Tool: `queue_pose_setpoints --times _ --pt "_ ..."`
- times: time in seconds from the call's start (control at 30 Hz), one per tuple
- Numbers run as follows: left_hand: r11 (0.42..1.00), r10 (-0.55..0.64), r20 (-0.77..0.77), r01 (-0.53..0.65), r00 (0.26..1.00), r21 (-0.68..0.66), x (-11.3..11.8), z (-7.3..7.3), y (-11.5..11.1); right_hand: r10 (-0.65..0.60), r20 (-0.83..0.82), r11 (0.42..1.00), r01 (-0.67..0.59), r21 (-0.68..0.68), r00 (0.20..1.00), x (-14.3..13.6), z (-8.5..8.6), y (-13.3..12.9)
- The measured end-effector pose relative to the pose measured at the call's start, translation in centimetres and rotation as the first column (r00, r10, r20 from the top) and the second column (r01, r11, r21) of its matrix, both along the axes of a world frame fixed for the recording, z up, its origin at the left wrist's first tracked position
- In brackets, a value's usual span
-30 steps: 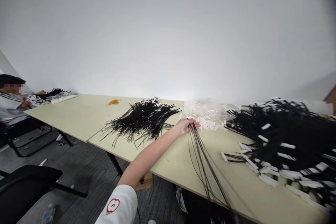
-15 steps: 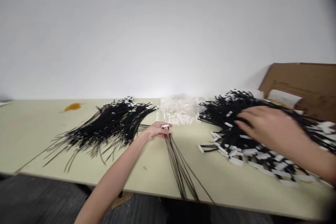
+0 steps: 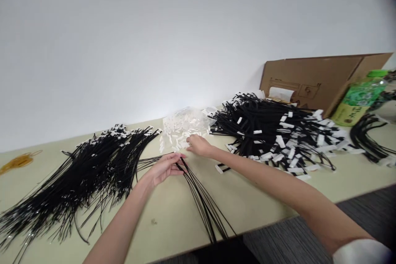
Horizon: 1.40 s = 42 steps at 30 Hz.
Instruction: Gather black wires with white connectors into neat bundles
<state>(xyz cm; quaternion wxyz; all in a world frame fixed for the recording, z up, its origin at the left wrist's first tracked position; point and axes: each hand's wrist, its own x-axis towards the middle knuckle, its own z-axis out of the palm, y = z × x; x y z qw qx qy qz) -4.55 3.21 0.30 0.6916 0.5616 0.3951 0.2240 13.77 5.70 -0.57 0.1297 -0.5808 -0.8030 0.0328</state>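
Note:
Near the middle of the table, my left hand (image 3: 168,168) is closed on a bundle of thin black cables (image 3: 202,198), which fan out toward the front edge. Just beyond and to the right, my right hand (image 3: 198,145) has its fingers down at the scattered small white connectors (image 3: 177,142); whether a piece is between its fingertips cannot be made out. Behind these connectors lies a clear plastic bag (image 3: 188,119) with more white pieces in it.
A large pile of black cables (image 3: 89,169) spreads on the left, beside an orange bundle (image 3: 20,161). On the right are another pile with white connectors (image 3: 262,126), a cardboard box (image 3: 297,74) and a green-capped bottle (image 3: 359,99).
My right hand has moved left from the right-hand cable pile to the small white connectors. The view has turned to the right, and the bottle now shows. My left hand still holds the cables.

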Motion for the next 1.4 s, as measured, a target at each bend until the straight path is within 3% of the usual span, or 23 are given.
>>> queue_pose_setpoints --times 0.2,0.33,0.47,0.6,0.77,0.9,1.07,1.3,1.4 --pt "0.996 -0.044 0.029 0.046 0.999 -0.076 0.2 0.5 -0.5 0.125 -0.211 0.992 -0.125 0.016 0.969 -0.1 -1.3 0.6" --pt "0.995 -0.063 0.014 0.064 0.998 -0.071 0.6 0.6 -0.9 0.196 -0.406 0.977 -0.212 0.004 0.893 1.2 -1.0 -0.9" --pt "0.994 -0.035 0.055 0.040 0.998 -0.105 1.8 0.1 -1.6 0.234 -0.622 0.942 -0.331 -0.043 0.747 2.7 -0.6 -3.9" --pt "0.988 -0.055 0.130 0.073 0.990 -0.139 2.9 -0.4 -2.6 0.192 -0.808 0.907 -0.415 -0.070 0.557 3.2 -1.1 -6.2" --pt "0.987 -0.081 0.137 0.099 0.987 -0.129 3.2 -0.5 -3.3 0.098 -0.932 0.911 -0.408 -0.057 0.348 3.3 -1.8 -7.0" --pt "0.993 -0.069 0.097 0.077 0.993 -0.085 3.3 -0.4 -3.6 0.058 -0.963 0.923 -0.381 -0.048 0.263 3.3 -1.9 -7.3" --pt "0.998 -0.062 0.084 0.064 0.995 -0.015 3.4 -0.2 -3.9 0.049 -0.966 0.940 -0.338 -0.040 0.252 3.2 -1.6 -7.7" --pt "0.998 -0.030 0.036 0.028 0.999 0.053 3.1 -0.3 -3.5 0.086 -0.912 0.914 -0.396 -0.087 0.400 3.5 -0.9 -8.5" --pt "0.997 -0.023 0.047 0.019 0.999 0.079 3.2 -0.3 -3.4 0.124 -0.890 0.931 -0.361 -0.048 0.439 3.5 -1.0 -8.7"
